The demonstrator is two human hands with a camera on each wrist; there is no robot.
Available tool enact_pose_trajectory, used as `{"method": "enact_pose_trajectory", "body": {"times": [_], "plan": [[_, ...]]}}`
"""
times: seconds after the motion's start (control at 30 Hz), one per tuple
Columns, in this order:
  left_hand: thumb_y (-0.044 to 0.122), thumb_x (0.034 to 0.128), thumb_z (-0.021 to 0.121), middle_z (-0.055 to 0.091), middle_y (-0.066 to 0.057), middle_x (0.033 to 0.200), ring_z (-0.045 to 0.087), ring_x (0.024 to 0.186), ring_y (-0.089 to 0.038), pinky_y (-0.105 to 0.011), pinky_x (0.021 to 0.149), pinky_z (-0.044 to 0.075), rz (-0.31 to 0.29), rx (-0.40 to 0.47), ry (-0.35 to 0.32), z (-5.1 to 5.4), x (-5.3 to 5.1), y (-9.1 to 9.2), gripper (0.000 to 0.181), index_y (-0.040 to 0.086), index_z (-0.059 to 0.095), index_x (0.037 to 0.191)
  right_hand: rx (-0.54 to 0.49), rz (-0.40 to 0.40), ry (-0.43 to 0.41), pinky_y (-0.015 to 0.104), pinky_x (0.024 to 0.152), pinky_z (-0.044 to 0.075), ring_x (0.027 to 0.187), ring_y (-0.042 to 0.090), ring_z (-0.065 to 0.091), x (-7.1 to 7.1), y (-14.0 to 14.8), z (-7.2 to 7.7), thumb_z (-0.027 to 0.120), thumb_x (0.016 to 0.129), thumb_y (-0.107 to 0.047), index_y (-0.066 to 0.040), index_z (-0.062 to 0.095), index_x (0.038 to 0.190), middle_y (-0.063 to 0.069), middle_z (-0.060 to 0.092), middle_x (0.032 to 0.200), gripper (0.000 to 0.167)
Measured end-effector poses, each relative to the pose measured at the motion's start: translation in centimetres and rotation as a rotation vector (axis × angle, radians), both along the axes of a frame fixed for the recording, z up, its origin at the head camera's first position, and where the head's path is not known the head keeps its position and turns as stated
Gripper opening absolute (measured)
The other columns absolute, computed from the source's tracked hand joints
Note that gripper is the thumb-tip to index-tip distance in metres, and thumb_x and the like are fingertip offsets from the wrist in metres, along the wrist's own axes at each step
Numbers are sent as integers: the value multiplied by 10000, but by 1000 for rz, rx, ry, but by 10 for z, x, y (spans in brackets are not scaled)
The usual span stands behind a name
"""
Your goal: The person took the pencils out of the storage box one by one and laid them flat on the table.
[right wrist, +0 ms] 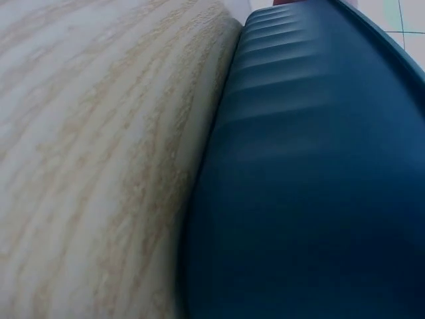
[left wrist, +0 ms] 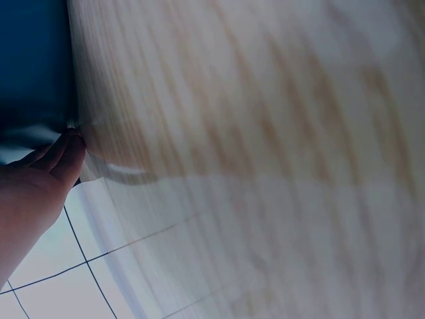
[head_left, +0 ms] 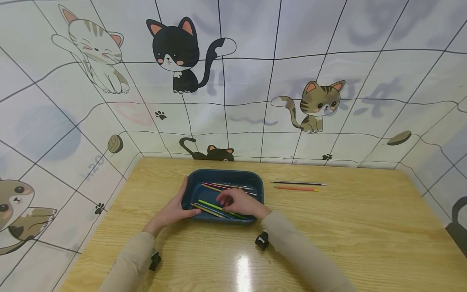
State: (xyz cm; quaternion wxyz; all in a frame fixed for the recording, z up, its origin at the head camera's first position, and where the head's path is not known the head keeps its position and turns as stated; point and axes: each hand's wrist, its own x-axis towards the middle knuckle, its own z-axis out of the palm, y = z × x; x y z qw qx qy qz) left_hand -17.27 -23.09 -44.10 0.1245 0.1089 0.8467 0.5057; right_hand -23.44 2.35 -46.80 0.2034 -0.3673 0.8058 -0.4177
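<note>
A dark blue rectangular tray (head_left: 222, 173) stands on the wooden table with several colored pencils in it. My left hand (head_left: 175, 209) holds its left end, thumb over the front rim and fingers along the side; in the left wrist view the fingers (left wrist: 63, 156) touch the tray wall (left wrist: 33, 66). My right hand (head_left: 242, 202) reaches inside over the right part, fingers bent above a light green pencil (head_left: 208, 204). Whether they pinch a pencil is hidden. Other pencils (head_left: 211, 187) lie along the back of the tray. The right wrist view shows only the tray's outer wall (right wrist: 299, 166) beside the table.
Right of the tray, a black pencil (head_left: 299, 183) and an orange pencil (head_left: 297, 188) lie side by side on the table (head_left: 346, 227). A cloth (head_left: 255, 81) printed with cats and grid lines hangs behind the table and along its sides.
</note>
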Motion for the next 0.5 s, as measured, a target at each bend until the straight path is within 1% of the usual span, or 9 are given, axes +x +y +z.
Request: {"method": "enact_pose_trajectory", "body": {"times": [0.1, 0.23, 0.33, 0.5], "plan": [[136, 816, 764, -33, -291, 1558, 42, 1408, -465, -597, 1098, 113, -3, 4, -8, 2, 1, 1, 1111, 41, -76, 1536, 23, 0, -12, 256, 757, 492, 851, 140, 601, -1, -1, -2, 665, 872, 31, 11, 642, 1136, 42, 644, 963, 266], [130, 814, 765, -39, -292, 1557, 43, 1406, -472, -605, 1094, 113, -4, 6, 6, 0, 2, 1, 1109, 34, -72, 1535, 55, -1, -10, 256, 754, 491, 846, 130, 592, -1, -2, -4, 662, 871, 38, -2, 642, 1141, 34, 639, 957, 274], [141, 811, 769, -37, -296, 1556, 49, 1403, -479, -612, 1090, 117, -4, 4, 14, -2, 1, 0, 1112, 26, -69, 1534, 90, 7, 28, 253, 748, 489, 830, 130, 585, 0, -3, -5, 667, 863, 48, -7, 644, 1136, 31, 632, 933, 280], [153, 813, 771, -37, -290, 1558, 51, 1404, -476, -612, 1089, 121, -3, 4, 13, -3, 1, 0, 1112, 28, -65, 1535, 147, 18, 128, 273, 765, 493, 843, 159, 590, 3, -4, -3, 690, 845, 52, -4, 643, 1136, 48, 634, 933, 300]]}}
